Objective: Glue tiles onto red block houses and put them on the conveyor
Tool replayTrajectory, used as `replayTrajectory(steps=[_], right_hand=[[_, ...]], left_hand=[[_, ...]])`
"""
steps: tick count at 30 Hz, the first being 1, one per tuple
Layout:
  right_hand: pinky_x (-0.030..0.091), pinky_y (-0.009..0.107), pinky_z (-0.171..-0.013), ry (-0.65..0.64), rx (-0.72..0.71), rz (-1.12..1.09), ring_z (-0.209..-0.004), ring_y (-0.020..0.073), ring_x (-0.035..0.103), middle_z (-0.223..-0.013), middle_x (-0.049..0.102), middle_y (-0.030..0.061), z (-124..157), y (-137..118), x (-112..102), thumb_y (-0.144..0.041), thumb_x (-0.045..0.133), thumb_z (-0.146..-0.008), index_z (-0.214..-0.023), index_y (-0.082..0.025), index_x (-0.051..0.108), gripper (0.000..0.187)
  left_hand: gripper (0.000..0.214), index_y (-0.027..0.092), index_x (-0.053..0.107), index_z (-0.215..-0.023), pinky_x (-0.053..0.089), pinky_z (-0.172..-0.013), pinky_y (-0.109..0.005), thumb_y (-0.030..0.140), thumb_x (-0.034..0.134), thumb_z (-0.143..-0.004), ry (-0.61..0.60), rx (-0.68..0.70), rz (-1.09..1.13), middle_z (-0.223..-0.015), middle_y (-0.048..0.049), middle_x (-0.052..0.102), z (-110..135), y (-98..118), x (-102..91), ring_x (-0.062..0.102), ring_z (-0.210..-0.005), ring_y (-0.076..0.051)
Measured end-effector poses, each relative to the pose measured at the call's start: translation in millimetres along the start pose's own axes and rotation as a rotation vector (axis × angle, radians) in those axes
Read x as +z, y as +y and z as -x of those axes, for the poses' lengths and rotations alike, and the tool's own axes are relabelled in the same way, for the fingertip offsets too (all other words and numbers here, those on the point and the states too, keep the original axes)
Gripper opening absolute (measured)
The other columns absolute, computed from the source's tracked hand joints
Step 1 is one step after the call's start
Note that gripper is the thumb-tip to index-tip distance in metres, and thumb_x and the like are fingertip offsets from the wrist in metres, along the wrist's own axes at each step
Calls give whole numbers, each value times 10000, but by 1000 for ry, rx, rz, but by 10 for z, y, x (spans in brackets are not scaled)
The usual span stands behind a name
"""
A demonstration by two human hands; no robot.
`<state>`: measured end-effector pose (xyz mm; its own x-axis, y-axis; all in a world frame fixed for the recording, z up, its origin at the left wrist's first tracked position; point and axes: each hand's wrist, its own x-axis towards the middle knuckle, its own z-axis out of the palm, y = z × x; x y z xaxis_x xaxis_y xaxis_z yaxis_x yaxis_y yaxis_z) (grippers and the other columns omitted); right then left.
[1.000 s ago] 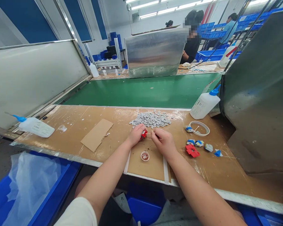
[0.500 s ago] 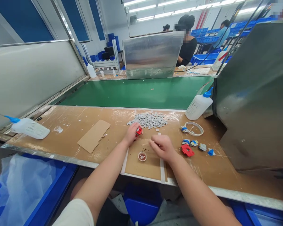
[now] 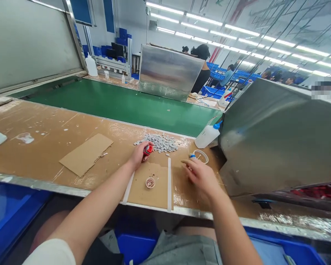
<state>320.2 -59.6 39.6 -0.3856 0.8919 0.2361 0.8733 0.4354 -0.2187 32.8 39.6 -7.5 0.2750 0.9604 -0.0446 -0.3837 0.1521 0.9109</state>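
My left hand is closed round a small red part on the brown bench, right beside a heap of small grey pieces. My right hand hovers low over the bench to the right, fingers stretched out and apart, with nothing visible in them. It covers the spot beside a white tape ring. A small round dish sits on the bench between my two hands.
A white squeeze bottle with a blue cap leans at the back right. A large metal hood rises at the right. A cardboard piece lies at the left. A green conveyor belt runs behind the bench. People work far behind.
My head has turned right, so the bench shifted left in view. My right hand moved right, away from the left hand, and its fingers spread. The left hand still holds the red part.
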Motion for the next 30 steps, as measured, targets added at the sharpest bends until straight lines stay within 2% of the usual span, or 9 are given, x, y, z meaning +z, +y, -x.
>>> replayTrajectory(steps=[4, 7, 9, 12, 15, 18, 21, 26, 30], right_hand=[[517, 438, -961, -234, -196, 41, -1110, 283, 653, -1285, 715, 109, 42, 716, -179, -154, 521, -966, -1202, -231, 753, 341], [537, 443, -973, -372, -224, 10, -1104, 284, 663, -1188, 738, 112, -42, 924, -144, -119, 568, -912, -1176, -233, 777, 356], [546, 433, -956, -364, -197, -65, -1076, 280, 668, -1123, 731, 118, -119, 930, -92, -166, 614, -910, -1124, -226, 791, 284], [554, 396, -867, -133, -56, -318, -962, 247, 654, -1063, 702, 109, -244, 798, -16, -339, 692, -923, -1128, -218, 780, 254], [536, 337, -761, 124, 133, -804, -819, 191, 611, -995, 685, 66, -405, 504, 107, -496, 781, -867, -1157, -232, 759, 394], [493, 276, -651, 222, 230, -1371, -705, 140, 556, -888, 656, 24, -605, 109, 326, -575, 883, -745, -1069, -242, 756, 482], [415, 229, -553, 235, 229, -1692, -621, 110, 486, -741, 567, -13, -782, -240, 599, -659, 915, -649, -1002, -228, 758, 579], [422, 225, -577, 308, 229, -1759, -631, 104, 470, -725, 546, -15, -880, -474, 945, -660, 857, -742, -1007, -214, 763, 527], [508, 277, -681, 372, 199, -1527, -740, 142, 566, -897, 675, 38, -845, -435, 991, -564, 867, -772, -1062, -221, 781, 457]], left_hand=[[318, 163, 611, -1102, 307, -402, -206, 362, 564, -858, -52, -21, 116, -854, -29, 636, -4, 13, 4, 473, -453, -81], [366, 164, 596, -1195, 402, -459, -213, 343, 626, -878, -115, -12, 152, -868, -33, 631, 6, 7, 26, 593, -583, -123], [428, 166, 583, -1262, 475, -534, -230, 373, 683, -900, -153, 5, 137, -897, -42, 645, 24, -9, 40, 665, -697, -156], [593, 191, 562, -1358, 547, -667, -271, 451, 786, -875, -189, 40, 118, -1025, -69, 676, 55, -33, 47, 729, -867, -206], [667, 189, 596, -1327, 556, -726, -289, 496, 871, -803, -196, 69, 109, -1092, -96, 692, 80, -25, 35, 741, -954, -242], [642, 169, 646, -1226, 546, -724, -283, 510, 914, -752, -184, 96, 103, -1102, -112, 702, 102, 3, 12, 739, -944, -241], [692, 181, 662, -1239, 536, -717, -283, 516, 946, -703, -182, 124, 90, -1115, -113, 703, 120, 12, -10, 737, -913, -233], [695, 142, 672, -1167, 531, -721, -289, 572, 937, -690, -156, 164, 13, -1059, -119, 710, 131, -8, -36, 710, -878, -213], [689, 150, 625, -1118, 523, -656, -262, 630, 898, -706, -157, 127, -25, -971, -81, 699, 134, 2, -11, 692, -796, -180]])
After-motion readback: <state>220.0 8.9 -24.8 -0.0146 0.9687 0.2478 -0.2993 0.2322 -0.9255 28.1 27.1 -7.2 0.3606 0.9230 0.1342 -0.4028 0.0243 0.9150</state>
